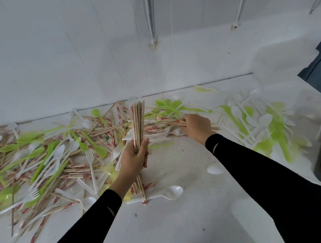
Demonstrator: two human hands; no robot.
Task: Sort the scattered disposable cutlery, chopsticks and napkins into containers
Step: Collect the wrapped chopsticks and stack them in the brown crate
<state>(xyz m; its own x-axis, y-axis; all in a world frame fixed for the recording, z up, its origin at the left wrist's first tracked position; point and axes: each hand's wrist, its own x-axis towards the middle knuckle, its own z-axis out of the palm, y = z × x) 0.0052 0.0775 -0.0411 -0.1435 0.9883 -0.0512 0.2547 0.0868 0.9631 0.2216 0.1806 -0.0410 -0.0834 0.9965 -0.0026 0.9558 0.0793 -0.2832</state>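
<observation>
While gripping an upright bundle [138, 120] of chopsticks at frame centre with left hand [134, 156] fingers curled tight, stretching right hand [195, 125] out centre right, pinching wrapped chopsticks [171, 121] over the pile [54, 156]; red wrapper print being unreadable.

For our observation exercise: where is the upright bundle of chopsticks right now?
In the head view, near centre, the bundle of chopsticks stands upright in the left hand, just left of the right hand.
</observation>
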